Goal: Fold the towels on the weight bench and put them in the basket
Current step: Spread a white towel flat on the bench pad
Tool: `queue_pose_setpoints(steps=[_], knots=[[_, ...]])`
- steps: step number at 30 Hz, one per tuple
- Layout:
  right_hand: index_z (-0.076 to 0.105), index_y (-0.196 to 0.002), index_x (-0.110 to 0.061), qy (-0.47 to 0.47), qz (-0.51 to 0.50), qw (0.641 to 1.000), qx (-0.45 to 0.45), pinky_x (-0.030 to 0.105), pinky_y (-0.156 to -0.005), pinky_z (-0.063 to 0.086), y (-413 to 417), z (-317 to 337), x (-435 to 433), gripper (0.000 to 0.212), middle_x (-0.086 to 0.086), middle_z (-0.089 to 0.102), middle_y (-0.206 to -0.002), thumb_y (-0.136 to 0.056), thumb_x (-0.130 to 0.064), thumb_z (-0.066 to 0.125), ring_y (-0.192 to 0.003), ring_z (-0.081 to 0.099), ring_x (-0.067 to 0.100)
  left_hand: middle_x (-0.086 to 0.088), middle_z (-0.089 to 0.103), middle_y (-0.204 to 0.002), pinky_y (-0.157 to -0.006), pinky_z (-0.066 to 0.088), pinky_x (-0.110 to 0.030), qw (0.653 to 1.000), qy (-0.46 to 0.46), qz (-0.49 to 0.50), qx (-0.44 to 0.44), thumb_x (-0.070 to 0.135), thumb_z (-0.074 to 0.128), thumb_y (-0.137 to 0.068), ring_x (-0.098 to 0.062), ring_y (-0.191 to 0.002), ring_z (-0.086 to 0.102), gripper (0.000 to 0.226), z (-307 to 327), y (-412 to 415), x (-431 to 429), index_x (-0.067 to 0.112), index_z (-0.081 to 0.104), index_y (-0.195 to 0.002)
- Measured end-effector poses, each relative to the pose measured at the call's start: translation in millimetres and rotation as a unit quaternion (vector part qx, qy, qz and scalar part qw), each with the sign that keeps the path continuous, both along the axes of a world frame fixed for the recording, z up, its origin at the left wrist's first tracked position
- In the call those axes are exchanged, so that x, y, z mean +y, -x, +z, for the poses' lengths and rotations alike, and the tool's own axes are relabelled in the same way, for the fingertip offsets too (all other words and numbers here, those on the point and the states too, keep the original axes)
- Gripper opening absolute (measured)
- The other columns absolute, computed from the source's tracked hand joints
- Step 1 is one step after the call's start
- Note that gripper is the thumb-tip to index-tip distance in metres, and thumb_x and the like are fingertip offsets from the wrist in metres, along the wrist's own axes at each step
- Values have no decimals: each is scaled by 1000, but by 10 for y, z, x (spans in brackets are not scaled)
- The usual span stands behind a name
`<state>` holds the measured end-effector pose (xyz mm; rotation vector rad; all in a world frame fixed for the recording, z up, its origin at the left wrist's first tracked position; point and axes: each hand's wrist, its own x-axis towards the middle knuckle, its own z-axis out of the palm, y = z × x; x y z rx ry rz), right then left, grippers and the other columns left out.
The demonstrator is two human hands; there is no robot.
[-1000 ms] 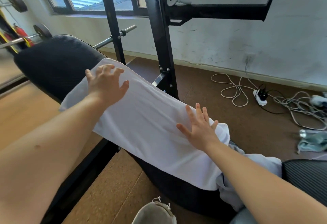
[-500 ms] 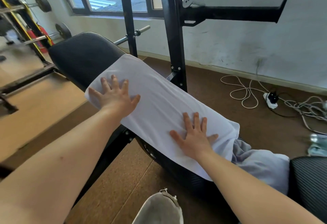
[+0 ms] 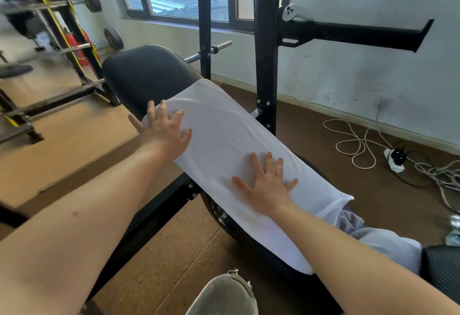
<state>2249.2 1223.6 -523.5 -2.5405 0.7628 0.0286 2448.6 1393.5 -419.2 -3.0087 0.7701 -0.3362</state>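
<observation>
Presses one white towel (image 3: 224, 140) flat along the weight bench (image 3: 146, 71) with two released, splayed hands: left hand (image 3: 163, 132) at towel's far-left corner, right hand (image 3: 267, 188) mid-length. One grey towel (image 3: 388, 242) bunched at bench's near end.

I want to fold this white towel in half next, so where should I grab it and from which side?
Probably the far short end, by its two corners, coming in beside the left hand. The white towel lies flat lengthwise on the bench, and that edge rests free on the pad, while the near end drapes over beside the grey towel.
</observation>
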Motion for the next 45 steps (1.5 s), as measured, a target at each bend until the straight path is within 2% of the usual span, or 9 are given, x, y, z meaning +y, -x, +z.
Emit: queue_pose_setpoints(steps=[6, 8, 13, 17, 22, 33, 38, 42, 45], knots=[[-1, -160, -44, 75, 74, 991, -83, 73, -116, -8, -691, 371, 6, 82, -4, -15, -171, -92, -81, 24, -155, -22, 25, -10, 25, -166, -120, 15, -66, 997, 73, 31, -23, 48, 39, -103, -36, -154, 15, 53, -4, -92, 74, 30, 39, -152], [2, -161, -42, 90, 93, 986, -102, 72, -118, -6, -964, 525, 17, 78, -4, -12, -171, -96, -77, 24, -156, -20, 24, -11, 24, -167, -120, 12, -66, 997, 57, 30, -34, 46, 37, -104, -36, -155, 13, 53, -26, -141, 75, 28, 37, -154], [11, -163, -35, 92, 114, 977, -154, 66, -122, 2, -1648, 846, 15, 68, -1, -2, -173, -103, -64, 27, -158, -7, 25, -13, 32, -164, -123, 19, -51, 991, 83, -66, -82, 44, 41, -103, -33, -153, 23, 60, -99, -73, -39, 13, 39, -155], [10, -163, -36, 52, 108, 983, -138, 66, -122, 6, -2043, 966, -77, 68, -4, -3, -172, -103, -62, 31, -158, -3, 28, -13, 9, -171, -126, 1, -47, 997, 68, -27, -16, 63, 36, -99, -31, -158, 1, 82, -191, -135, -159, 14, 18, -162], [-3, -159, -49, 49, 120, 989, -75, 79, -113, -2, -2297, 985, -126, 88, -12, -19, -169, -88, -84, 34, -156, -19, 27, -4, -25, -168, -123, -15, -53, 999, -22, -23, -1, 93, 21, -81, -32, -152, -29, 108, -144, -393, -15, 29, -12, -161], [-4, -158, -51, 46, 118, 987, -97, 80, -111, 3, -2804, 1220, -81, 106, -12, -19, -169, -72, -99, 35, -157, -16, 25, -2, -26, -168, -124, -16, -50, 998, -50, -27, -2, 97, 20, -75, -29, -152, -30, 117, 161, -854, 152, 27, -14, -162], [0, -161, -45, 50, 110, 987, -110, 75, -116, 8, -2676, 1243, -133, 113, -6, -11, -171, -71, -95, 48, -158, -9, 23, -8, -9, -172, -126, -8, -50, 998, -20, -55, -19, 90, 35, -81, -31, -156, -17, 109, 191, -779, 159, 27, 5, -164], [9, -161, -42, 62, 123, 980, -145, 72, -118, 7, -2331, 1200, -206, 104, -4, 3, -172, -77, -89, 51, -158, -2, 25, -12, 21, -168, -127, 7, -53, 988, -6, -138, -75, 71, 50, -90, -32, -158, 6, 83, 226, -577, 150, 26, 32, -158], [10, -160, -42, 63, 121, 981, -139, 71, -118, 6, -1994, 1148, -300, 99, -1, 5, -172, -82, -83, 53, -158, -1, 26, -11, 29, -166, -127, 13, -54, 987, 11, -148, -61, 64, 51, -94, -31, -156, 15, 73, 227, -337, 79, 26, 39, -155]])
